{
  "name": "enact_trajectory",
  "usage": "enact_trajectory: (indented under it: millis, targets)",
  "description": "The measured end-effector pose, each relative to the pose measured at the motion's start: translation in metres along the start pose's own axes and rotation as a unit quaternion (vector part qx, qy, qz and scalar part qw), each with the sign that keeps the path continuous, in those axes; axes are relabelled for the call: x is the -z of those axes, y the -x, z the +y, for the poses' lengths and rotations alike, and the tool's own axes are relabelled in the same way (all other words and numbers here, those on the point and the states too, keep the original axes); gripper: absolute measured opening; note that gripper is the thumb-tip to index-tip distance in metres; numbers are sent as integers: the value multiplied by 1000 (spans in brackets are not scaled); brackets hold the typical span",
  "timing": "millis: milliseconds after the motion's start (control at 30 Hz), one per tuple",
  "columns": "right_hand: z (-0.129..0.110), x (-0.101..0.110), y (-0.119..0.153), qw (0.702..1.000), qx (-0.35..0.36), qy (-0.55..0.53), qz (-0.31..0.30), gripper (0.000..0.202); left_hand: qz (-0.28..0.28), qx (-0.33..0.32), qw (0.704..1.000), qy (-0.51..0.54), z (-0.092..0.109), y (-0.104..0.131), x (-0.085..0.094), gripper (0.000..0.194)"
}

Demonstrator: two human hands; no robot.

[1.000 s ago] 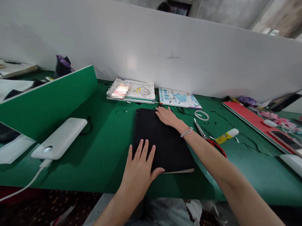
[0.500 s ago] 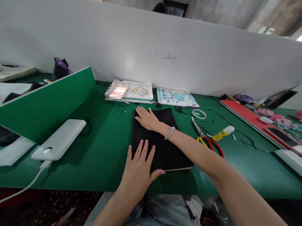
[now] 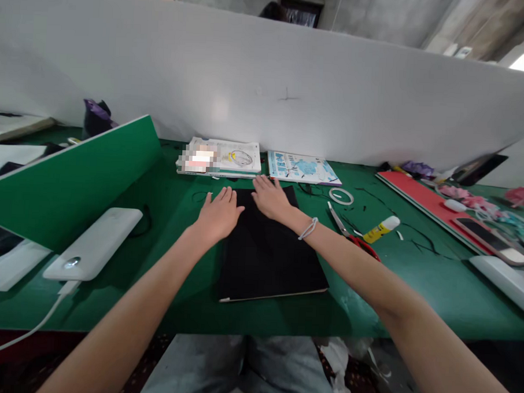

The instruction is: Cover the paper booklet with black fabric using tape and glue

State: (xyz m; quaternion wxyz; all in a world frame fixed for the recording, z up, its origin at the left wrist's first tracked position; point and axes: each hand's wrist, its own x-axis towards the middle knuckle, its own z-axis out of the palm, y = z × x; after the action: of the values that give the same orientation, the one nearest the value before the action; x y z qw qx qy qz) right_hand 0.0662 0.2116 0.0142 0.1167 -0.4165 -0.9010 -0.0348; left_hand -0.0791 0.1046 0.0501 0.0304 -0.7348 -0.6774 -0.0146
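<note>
Our black-covered book [image 3: 274, 258] lies on the green tabletop [image 3: 188, 303] before us. At about its ten o'clock, our left hand [image 3: 220, 212] is flattened over the edge, gripping nothing; our right hand [image 3: 271, 198], equally flat and gripless, rests at twelve. Scissors [image 3: 345, 230] lie near two o'clock.

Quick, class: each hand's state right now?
Left hand: open, holding nothing, at the far left corner of the flat black item.
Right hand: open, holding nothing, across its far edge.
</note>
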Motion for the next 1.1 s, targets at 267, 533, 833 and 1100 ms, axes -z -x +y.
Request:
enact_trajectory:
  millis: [267, 533, 833, 1100]
  targets:
    - [5, -25, 16, 998, -25, -29, -41, 54, -8, -14, 1000, 21, -7, -41, -45, 57]
    - [37, -10, 16, 995, -99, -9, -22, 56, -15, -37, 998, 38, 11, -49, -44, 60]
    - [56, -18, 24, 992, -104, -55, -50, 58, -14, -136, 989, 62, 57, -50, -50, 62]
    - [78, -18, 24, 979, -179, -86, -36, 60, 35, -314, 941, 122, 122, 45, -28, 54]
